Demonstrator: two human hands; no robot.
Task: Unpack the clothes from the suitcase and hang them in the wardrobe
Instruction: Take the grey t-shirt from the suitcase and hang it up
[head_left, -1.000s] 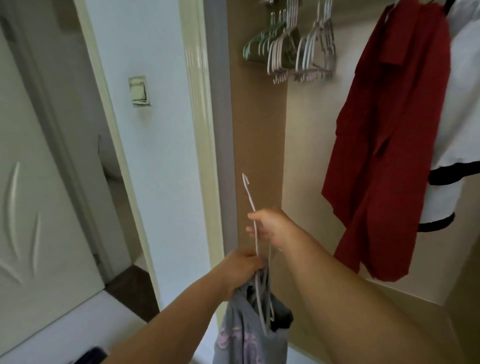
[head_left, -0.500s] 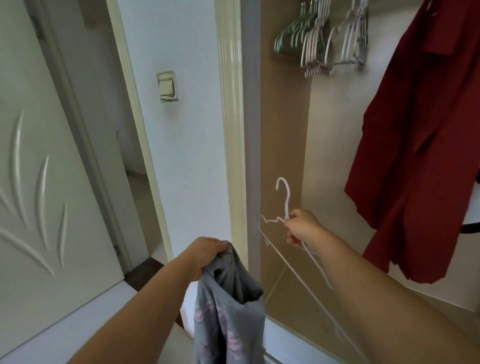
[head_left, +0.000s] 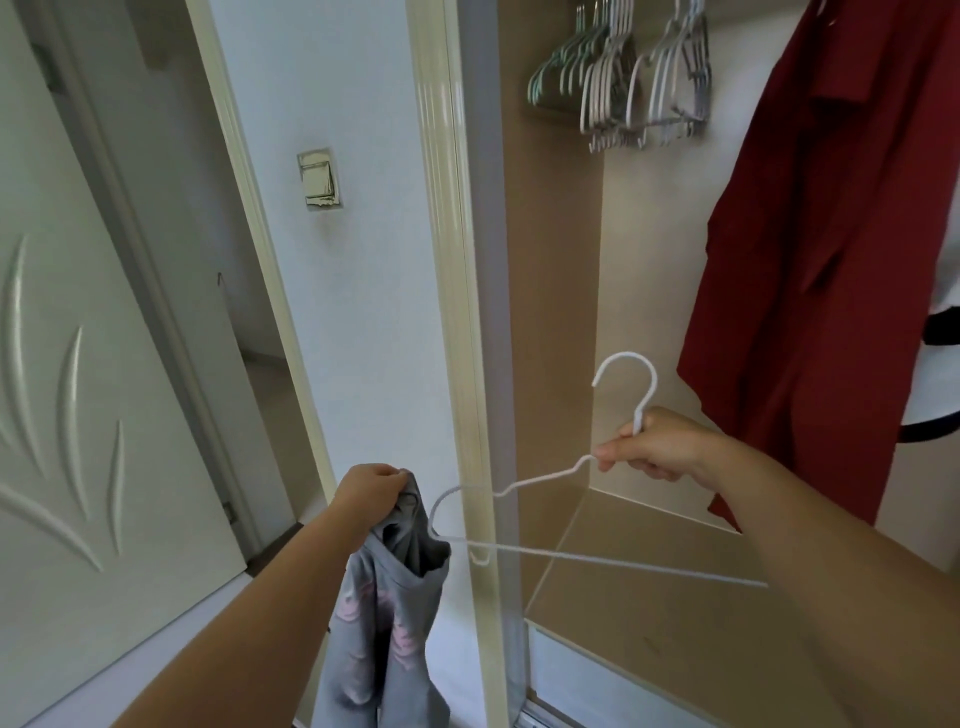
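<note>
Grey top (head_left: 387, 623), judged soft and light, was clutched at the collar by the left hand (head_left: 371, 493) and hung limp below it; a stiff wire hanger (head_left: 540, 476), pinched under its hook by the right hand (head_left: 654, 449), reached that collar.

Matt white-coated hanger (head_left: 545, 519); soft grey cloth garment (head_left: 384, 623).

I get one view only: head-worn wide-angle, facing forward and slightly down, close up to the open wardrobe (head_left: 550, 291), white door (head_left: 78, 415) at left edge.
</note>
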